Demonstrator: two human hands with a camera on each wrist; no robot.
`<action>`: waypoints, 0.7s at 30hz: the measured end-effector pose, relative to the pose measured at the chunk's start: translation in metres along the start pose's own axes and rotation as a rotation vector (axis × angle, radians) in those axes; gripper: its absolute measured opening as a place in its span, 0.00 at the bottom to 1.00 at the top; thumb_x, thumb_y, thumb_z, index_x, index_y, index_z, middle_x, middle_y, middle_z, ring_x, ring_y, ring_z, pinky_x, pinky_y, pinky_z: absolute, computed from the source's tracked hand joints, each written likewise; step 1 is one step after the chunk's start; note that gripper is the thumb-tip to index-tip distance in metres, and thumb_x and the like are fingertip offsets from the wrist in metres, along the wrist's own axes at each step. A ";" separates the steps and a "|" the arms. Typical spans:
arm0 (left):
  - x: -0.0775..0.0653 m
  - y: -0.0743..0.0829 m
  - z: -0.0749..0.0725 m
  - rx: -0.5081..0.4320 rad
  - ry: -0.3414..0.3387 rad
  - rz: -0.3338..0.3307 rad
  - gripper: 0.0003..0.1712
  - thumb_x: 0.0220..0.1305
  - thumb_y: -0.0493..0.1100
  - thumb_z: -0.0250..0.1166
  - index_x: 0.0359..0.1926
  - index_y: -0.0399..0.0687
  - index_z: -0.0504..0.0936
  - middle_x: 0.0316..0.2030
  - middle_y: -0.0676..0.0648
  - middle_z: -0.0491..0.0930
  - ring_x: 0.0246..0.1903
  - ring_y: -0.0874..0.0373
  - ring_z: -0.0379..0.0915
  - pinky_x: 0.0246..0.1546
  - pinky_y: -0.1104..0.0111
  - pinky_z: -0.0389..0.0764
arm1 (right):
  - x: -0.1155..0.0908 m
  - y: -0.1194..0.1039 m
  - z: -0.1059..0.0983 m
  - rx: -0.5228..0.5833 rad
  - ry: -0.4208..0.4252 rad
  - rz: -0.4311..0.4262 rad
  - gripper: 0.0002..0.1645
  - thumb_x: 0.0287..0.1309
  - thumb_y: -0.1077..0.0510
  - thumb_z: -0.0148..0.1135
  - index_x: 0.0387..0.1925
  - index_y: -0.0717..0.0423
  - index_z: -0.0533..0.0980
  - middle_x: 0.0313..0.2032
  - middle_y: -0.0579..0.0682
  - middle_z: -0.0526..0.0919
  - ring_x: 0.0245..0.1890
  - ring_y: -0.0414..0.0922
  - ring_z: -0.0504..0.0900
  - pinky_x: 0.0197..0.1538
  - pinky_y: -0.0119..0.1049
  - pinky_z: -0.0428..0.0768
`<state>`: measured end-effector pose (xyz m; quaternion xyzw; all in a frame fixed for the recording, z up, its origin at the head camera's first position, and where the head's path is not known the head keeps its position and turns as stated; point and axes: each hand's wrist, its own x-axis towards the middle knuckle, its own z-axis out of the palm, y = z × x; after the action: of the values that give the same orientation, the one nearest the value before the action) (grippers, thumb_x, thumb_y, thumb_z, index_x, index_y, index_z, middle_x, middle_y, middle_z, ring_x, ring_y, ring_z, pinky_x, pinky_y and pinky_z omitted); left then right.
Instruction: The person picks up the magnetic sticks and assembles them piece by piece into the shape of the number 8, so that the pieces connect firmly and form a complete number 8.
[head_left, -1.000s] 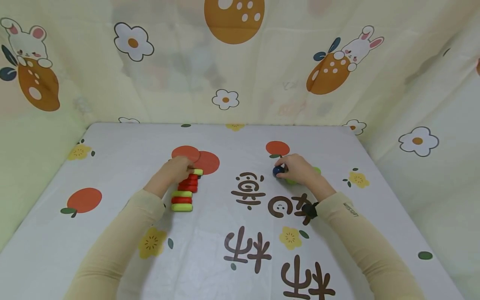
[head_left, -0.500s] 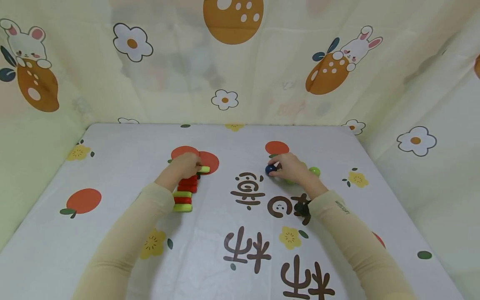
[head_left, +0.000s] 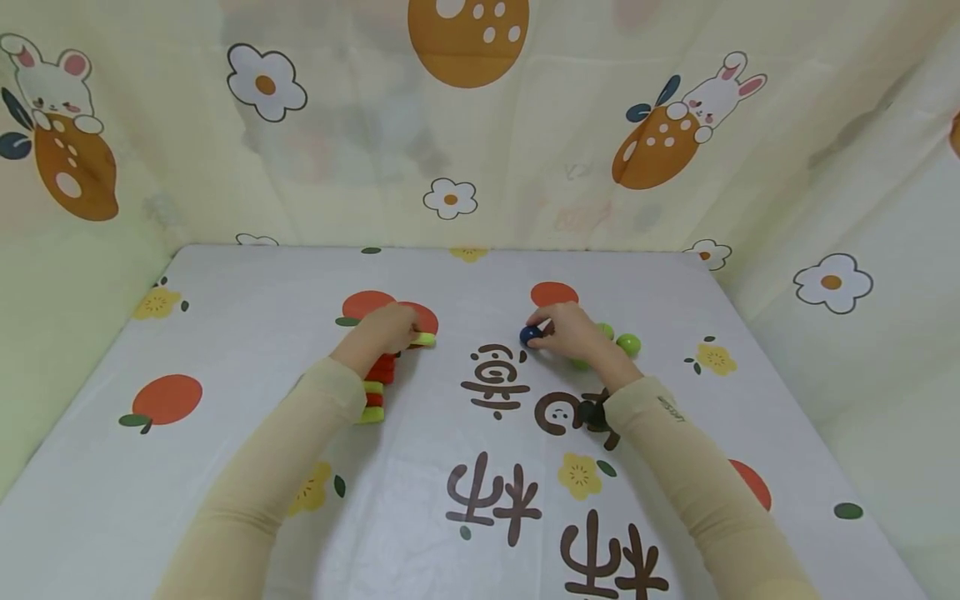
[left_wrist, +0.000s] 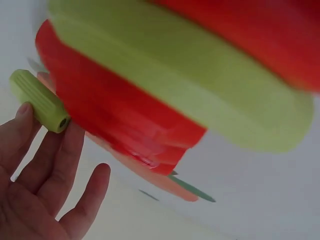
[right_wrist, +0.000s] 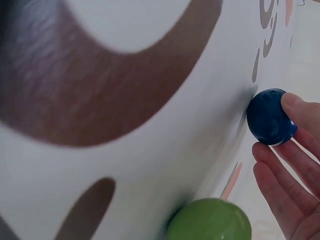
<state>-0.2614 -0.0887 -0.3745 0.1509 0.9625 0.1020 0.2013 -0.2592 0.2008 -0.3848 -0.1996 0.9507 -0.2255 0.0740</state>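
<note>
Because the fluted green rod [left_wrist: 37, 100] looks light and stiff, probably plastic, its ribbed sides should give the left hand [head_left: 382, 327], pinching it beside the smooth red rods [left_wrist: 120, 115], good purchase. The right hand [head_left: 573, 333] pinches the glossy blue ball [right_wrist: 270, 116], likely hard, slippery and best held round its middle, near the green balls [head_left: 628, 343] on the white cloth [head_left: 420, 508]

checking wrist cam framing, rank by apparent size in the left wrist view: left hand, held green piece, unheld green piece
1. Unheld green piece, though nearness to the lens likely enlarges it
2. Left hand
3. Held green piece
</note>
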 end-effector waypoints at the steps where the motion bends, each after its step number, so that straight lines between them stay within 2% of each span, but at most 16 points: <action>1: 0.000 0.002 -0.001 -0.001 -0.007 -0.005 0.13 0.65 0.42 0.55 0.47 0.45 0.80 0.35 0.46 0.76 0.32 0.55 0.71 0.34 0.68 0.73 | 0.000 0.000 0.000 0.005 -0.001 -0.004 0.18 0.48 0.60 0.69 0.42 0.62 0.79 0.42 0.57 0.81 0.36 0.47 0.80 0.39 0.38 0.77; 9: 0.003 0.013 -0.006 0.001 -0.014 -0.021 0.12 0.64 0.43 0.56 0.45 0.46 0.81 0.39 0.46 0.75 0.39 0.53 0.68 0.39 0.65 0.72 | 0.007 -0.004 0.003 0.065 -0.019 -0.030 0.18 0.47 0.60 0.69 0.42 0.63 0.78 0.41 0.57 0.81 0.36 0.48 0.81 0.42 0.39 0.77; 15: 0.010 0.025 -0.005 0.026 -0.018 0.021 0.14 0.65 0.40 0.54 0.48 0.44 0.80 0.44 0.46 0.77 0.40 0.53 0.70 0.44 0.63 0.72 | 0.011 -0.007 0.008 0.126 0.002 -0.055 0.17 0.47 0.62 0.69 0.40 0.64 0.78 0.40 0.58 0.82 0.36 0.49 0.83 0.43 0.39 0.78; 21: 0.014 0.032 -0.003 0.030 -0.008 0.062 0.14 0.65 0.39 0.53 0.48 0.42 0.80 0.45 0.46 0.78 0.40 0.54 0.70 0.44 0.62 0.73 | 0.015 -0.010 0.013 0.176 0.008 -0.067 0.17 0.47 0.63 0.68 0.40 0.65 0.78 0.39 0.59 0.82 0.37 0.51 0.82 0.41 0.39 0.78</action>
<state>-0.2674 -0.0546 -0.3686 0.1842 0.9580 0.0929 0.1993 -0.2663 0.1818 -0.3923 -0.2233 0.9203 -0.3111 0.0799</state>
